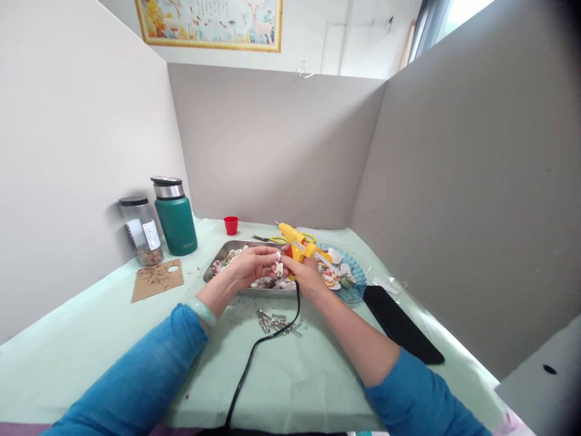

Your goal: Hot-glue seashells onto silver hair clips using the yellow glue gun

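My left hand (252, 266) pinches a small white shell piece (278, 268) between thumb and fingertips, above the front of a metal tray (222, 249) of shells. Close beside it, my right hand (303, 271) is wrapped round a yellow hot glue gun (293, 235), its nozzle aimed up and to the left. A clear glue stick (323, 260) sticks out of the gun's back end. My right thumb reaches to the shell piece too; whether it touches is hard to tell. From the gun a black cord (258, 342) runs down to the table's front edge.
Right of the tray lies a blue plate (358, 284) of shells. Metal clips (276, 324) lie in front. Yellow-handled scissors (276, 240) and a red cup (231, 226) are behind. Leftward stand a green bottle (176, 224), a jar (143, 233) and cardboard (157, 281); rightward, a black slab (402, 327).
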`<state>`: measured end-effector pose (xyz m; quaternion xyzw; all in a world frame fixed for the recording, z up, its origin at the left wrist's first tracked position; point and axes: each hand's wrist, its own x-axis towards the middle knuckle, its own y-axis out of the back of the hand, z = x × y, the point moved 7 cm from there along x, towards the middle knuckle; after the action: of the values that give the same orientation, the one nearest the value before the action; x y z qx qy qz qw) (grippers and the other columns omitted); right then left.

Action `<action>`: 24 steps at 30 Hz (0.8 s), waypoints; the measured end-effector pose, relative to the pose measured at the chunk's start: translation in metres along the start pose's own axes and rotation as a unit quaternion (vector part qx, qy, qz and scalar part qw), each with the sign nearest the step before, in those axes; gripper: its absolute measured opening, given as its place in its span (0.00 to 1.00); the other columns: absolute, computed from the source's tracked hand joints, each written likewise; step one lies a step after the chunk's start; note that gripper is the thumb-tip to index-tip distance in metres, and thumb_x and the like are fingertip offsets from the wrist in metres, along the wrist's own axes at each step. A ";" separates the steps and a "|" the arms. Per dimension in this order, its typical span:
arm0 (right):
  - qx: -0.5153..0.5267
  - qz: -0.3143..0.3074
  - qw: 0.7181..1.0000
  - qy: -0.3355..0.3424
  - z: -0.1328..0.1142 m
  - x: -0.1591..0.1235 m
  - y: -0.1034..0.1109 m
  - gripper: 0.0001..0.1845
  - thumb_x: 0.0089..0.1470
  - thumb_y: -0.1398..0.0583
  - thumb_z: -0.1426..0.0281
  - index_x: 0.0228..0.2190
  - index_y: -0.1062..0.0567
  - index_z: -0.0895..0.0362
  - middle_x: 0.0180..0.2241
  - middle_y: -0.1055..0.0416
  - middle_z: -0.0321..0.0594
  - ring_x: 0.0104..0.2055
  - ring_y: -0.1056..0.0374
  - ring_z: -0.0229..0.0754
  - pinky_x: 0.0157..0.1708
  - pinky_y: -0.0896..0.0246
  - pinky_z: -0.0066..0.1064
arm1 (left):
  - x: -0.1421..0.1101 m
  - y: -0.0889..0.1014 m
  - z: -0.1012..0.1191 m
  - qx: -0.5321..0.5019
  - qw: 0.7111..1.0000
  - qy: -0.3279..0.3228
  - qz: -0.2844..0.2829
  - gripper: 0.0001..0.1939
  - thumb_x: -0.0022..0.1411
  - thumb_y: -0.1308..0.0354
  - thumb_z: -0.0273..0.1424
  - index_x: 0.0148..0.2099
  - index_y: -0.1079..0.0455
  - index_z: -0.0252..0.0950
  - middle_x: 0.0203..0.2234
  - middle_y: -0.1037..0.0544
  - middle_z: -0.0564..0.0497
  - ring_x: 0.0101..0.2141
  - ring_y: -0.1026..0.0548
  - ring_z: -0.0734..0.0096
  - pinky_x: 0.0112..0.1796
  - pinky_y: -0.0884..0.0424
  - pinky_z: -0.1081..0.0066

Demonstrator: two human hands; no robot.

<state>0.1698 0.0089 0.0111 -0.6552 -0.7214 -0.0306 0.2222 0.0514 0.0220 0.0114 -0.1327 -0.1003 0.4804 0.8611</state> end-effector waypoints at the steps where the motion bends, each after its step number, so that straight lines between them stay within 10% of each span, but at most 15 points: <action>1: 0.000 0.001 1.000 0.000 0.000 0.000 0.000 0.15 0.42 0.34 0.64 0.33 0.29 0.54 0.19 0.37 0.30 0.18 0.43 0.34 0.20 0.45 0.28 | 0.000 0.000 0.000 -0.001 1.000 0.001 0.000 0.11 0.51 0.33 0.25 0.38 0.25 0.28 0.24 0.24 0.49 0.22 0.27 0.78 0.27 0.27 0.76; 24: 0.004 0.010 1.000 0.004 -0.001 0.000 0.002 0.14 0.42 0.35 0.65 0.32 0.30 0.56 0.18 0.37 0.28 0.17 0.43 0.32 0.20 0.45 0.26 | 0.000 0.001 0.002 -0.007 1.000 -0.003 -0.002 0.12 0.52 0.34 0.26 0.41 0.26 0.29 0.25 0.25 0.49 0.22 0.27 0.78 0.26 0.27 0.76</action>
<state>0.1718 0.0091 0.0118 -0.6616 -0.7138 -0.0279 0.2278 0.0503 0.0228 0.0127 -0.1372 -0.1068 0.4783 0.8608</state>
